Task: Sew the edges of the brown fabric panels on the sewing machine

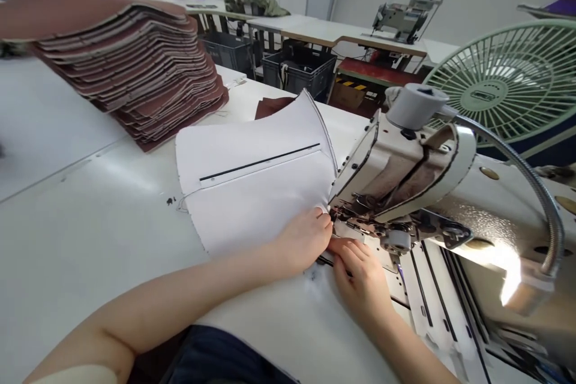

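Observation:
A curved white panel [252, 192] with a narrow black slit lies on the table, its right edge running in under the sewing machine head [382, 174]. My left hand [308, 237] is closed, with curled fingers gripping the panel's edge beside the needle area. Close against it, my right hand [363, 276] has bent fingers pressed together at the machine bed. What those fingers hold is hidden. The needle itself cannot be made out among the machine parts. A loose thread [182, 204] trails from the panel's left edge.
A tall stack of brown panels [148, 66] stands at the left. Brown material [274, 107] lies behind the white panel. A green fan [490, 93] and lit lamp [517, 288] are at the right. White strips [418, 288] lie beneath the machine arm. Grey crates [294, 72] stand beyond.

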A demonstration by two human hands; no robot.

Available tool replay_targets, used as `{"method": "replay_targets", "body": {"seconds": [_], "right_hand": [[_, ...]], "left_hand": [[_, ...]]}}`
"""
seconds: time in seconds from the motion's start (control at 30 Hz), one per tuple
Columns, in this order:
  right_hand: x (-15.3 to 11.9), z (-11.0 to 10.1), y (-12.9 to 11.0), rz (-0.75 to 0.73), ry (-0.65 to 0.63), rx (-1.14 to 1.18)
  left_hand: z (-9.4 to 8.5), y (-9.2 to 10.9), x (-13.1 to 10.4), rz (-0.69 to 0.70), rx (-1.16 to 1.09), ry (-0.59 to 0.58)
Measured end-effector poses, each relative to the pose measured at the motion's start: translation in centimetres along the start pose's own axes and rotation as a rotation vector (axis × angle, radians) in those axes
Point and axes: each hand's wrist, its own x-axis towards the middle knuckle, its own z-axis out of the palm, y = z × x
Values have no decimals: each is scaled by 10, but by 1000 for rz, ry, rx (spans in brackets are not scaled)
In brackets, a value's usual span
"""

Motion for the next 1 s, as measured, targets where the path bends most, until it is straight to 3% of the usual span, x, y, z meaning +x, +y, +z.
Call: {"method": "replay_targets", "body": {"seconds": [0.2,0.3,0.37,0.43,0.5,0.53,0.6,0.7,0.8,0.87,1.0], "right_hand": [[-1,-1,2,-6,-41,-13],[-2,-1,3,-12,-42,-11],[-3,0,4,-11,-34,-8],[-3,1,5,-8,-20,-9],[-3,2,5,-6,-13,-18],[-3,2,5,-8,-14,-25],[-2,3,4,-9,-21,-44],[-3,4,2,4,-32,-73],[-7,3,2,87,-40,-55],[-9,2,1,199,-50,20],[4,4,-6,663,-212,503]], "left_hand": [[-2,-1,-14,45,-3,6],[-11,-23,-44,70,-16,177],[-20,-45,-76,-96,7,437],[-28,-67,-109,-442,-21,725],[-34,-84,-136,-801,-280,880],[-35,-90,-144,-935,-511,870],[-35,-96,-153,-1055,-1046,695],[-33,-95,-151,-956,-1498,471],[-34,-91,-157,-884,-1529,453],[-37,-90,-174,-916,-1504,433],[-45,-94,-232,-1067,-1441,311]]}}
